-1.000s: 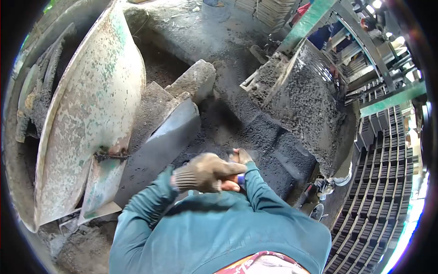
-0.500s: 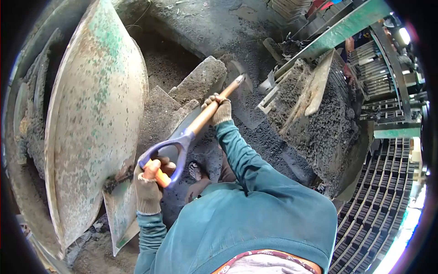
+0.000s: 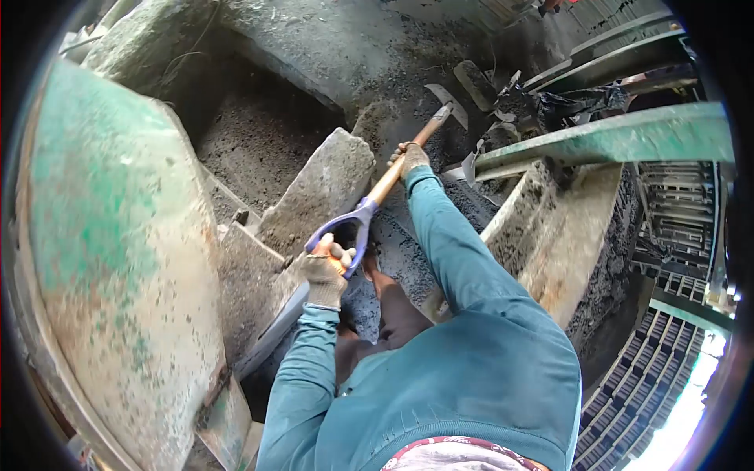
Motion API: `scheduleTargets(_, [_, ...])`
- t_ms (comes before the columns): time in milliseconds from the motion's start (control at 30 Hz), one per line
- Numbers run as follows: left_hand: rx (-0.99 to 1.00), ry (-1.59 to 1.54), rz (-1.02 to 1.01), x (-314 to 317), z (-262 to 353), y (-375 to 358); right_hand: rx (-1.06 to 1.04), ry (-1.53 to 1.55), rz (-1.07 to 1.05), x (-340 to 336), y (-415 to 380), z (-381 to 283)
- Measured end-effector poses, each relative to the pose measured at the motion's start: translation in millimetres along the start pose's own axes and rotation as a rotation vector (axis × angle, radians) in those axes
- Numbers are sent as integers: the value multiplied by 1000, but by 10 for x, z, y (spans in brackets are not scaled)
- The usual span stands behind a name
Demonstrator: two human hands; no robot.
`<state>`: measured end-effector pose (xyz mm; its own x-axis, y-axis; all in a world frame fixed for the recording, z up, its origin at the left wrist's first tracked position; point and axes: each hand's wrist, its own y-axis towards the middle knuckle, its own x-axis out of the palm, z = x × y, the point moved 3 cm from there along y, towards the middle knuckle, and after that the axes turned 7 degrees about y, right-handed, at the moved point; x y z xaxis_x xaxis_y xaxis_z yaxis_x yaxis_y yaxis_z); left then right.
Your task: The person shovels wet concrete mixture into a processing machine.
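My left hand, in a worn knit glove, is wrapped round the orange bar of the purple D-grip of a shovel. Farther up, my gloved right hand grips the wooden shaft close to its metal end. The shovel slants up and to the right. Its blade shows as a narrow grey shape over the dark, gritty floor. Behind my left hand stands a concrete-crusted slab.
A large green-and-rust metal hopper fills the left side. Behind the slab is a pit with loose grey aggregate. A green beam and a crusted board lie to the right, near stacked blocks.
Both hands have carried the shovel up and to the right, its blade now farther from me. The view has shifted, showing more of the pit and the green beam.
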<state>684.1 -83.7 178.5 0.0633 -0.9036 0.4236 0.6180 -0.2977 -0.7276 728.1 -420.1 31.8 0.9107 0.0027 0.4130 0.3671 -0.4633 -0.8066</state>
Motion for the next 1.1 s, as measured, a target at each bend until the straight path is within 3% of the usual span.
scheduleTargets(200, [-99,-52,-83,861,-546,906,-50,-59,69,-356,988,-874])
scheduleTargets(267, [-253,-36,-8,988,-721,1191,-49,-174,214,-417,1114,-1064])
scheduleTargets(433, [-249,120,-3,914,-591,1452,-33,-166,413,-796,1391,-839])
scheduleTargets(467, [-287,152,77,843,-558,1458,-32,-124,407,-817,1407,-739])
scheduleTargets(600, [-209,418,80,811,184,1556,-27,32,325,-577,1490,-321])
scheduleTargets(667, [-149,515,-43,784,666,1768,-119,77,428,-241,1405,-143])
scheduleTargets(767, [-88,717,-82,1072,1516,1727,-118,136,417,253,1123,72])
scheduleTargets(900, [-1,778,-108,1223,2316,1554,14,268,262,800,671,354])
scheduleTargets(933, [16,773,-111,1187,2463,1527,49,283,181,870,602,433])
scheduleTargets(1000, [24,745,-151,1172,2587,1230,-6,193,268,1137,60,382])
scheduleTargets(1100, [-10,603,-155,832,2256,1001,-95,72,294,970,65,345])
